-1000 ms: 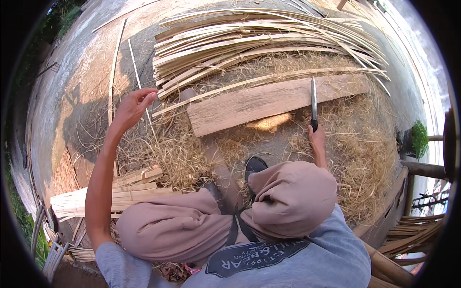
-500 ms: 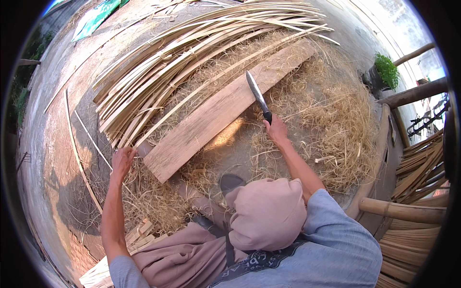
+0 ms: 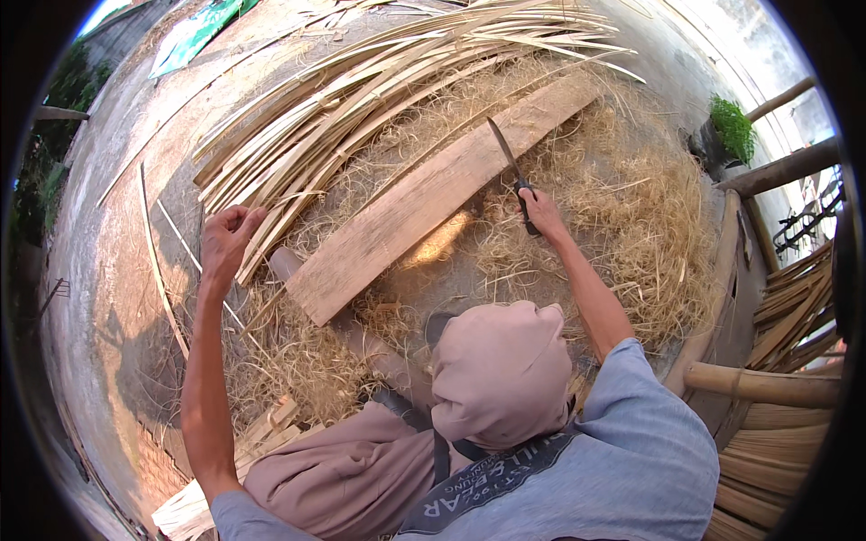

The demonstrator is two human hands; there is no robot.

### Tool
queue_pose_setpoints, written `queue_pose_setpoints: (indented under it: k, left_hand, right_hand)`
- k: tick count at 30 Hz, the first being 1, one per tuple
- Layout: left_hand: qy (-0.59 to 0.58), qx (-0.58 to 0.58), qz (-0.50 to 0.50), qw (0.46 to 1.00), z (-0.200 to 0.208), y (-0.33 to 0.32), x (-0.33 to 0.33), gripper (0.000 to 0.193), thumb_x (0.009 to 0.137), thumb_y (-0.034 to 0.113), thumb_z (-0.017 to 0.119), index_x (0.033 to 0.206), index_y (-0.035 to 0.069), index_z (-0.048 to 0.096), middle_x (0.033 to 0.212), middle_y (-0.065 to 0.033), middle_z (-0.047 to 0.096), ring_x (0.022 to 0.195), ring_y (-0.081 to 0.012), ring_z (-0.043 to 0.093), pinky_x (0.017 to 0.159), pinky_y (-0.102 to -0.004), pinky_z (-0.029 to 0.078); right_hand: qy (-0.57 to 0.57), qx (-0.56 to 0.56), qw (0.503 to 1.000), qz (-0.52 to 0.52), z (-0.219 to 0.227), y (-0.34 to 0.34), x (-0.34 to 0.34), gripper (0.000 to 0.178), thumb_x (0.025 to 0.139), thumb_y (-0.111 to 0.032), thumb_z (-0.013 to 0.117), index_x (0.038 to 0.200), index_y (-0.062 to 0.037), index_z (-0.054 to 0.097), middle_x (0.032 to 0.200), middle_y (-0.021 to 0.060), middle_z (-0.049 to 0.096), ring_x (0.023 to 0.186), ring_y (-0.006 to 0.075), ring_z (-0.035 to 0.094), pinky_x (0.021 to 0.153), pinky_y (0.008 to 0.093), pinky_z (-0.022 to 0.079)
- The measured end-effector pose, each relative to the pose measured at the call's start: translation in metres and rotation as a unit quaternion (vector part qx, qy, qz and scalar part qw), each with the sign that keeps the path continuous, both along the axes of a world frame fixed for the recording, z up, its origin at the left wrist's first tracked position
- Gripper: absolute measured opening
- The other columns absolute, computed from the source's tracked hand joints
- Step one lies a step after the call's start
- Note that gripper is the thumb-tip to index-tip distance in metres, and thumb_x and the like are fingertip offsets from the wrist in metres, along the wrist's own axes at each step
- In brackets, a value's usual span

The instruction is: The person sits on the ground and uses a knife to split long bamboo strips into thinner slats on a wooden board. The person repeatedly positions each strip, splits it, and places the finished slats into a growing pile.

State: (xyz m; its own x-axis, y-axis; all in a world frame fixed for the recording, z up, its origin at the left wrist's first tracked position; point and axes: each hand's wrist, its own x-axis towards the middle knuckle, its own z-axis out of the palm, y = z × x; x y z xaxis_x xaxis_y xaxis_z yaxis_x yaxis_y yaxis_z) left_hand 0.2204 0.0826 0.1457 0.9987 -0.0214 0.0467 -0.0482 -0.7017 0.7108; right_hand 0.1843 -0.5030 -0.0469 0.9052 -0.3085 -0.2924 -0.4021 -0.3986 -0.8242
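Bamboo strips [image 3: 352,108] lie piled beyond a wooden plank [image 3: 442,198] in the head view. The left hand [image 3: 231,236] curls at their near ends; whether it pinches one, I cannot tell. The right hand [image 3: 544,215] grips a black-handled knife [image 3: 510,158], blade across the plank's edge in view.

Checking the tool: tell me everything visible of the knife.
The knife has a long, slim, pointed blade, dark grey and metal-looking, and a black handle gripped in the right hand. It points forward and slightly left. In this view the blade overlaps the wooden plank; whether they touch is unclear.
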Motion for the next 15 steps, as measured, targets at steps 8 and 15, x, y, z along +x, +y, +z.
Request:
queue_pose_setpoints:
  k: [8, 15]
  left_hand:
    - [0.294, -0.186, -0.009, 0.937, -0.039, -0.031, -0.100, 0.027, 0.102, 0.030, 0.068, 0.101, 0.004, 0.073, 0.065, 0.0067, 0.050, 0.054, -0.0039, 0.040, 0.048, -0.0222, 0.029]
    - [0.348, -0.215, 0.055, 0.911, -0.143, -0.049, -0.203, 0.026, 0.100, 0.030, 0.070, 0.101, 0.004, 0.075, 0.065, 0.0019, 0.059, 0.057, -0.0061, 0.051, 0.051, -0.0267, 0.040]
  right_hand:
    - [-0.027, 0.065, 0.979, -0.189, 0.011, -0.051, -0.035, 0.056, 0.103, -0.056, 0.055, 0.099, -0.0008, 0.061, 0.082, 0.0105, 0.067, 0.060, 0.0193, 0.065, 0.055, 0.0341, 0.054]
    - [-0.178, -0.329, 0.910, 0.179, 0.040, 0.053, -0.043, 0.048, 0.099, -0.047, 0.063, 0.124, -0.0067, 0.058, 0.098, 0.0219, 0.070, 0.087, 0.0394, 0.072, 0.073, 0.0489, 0.056]
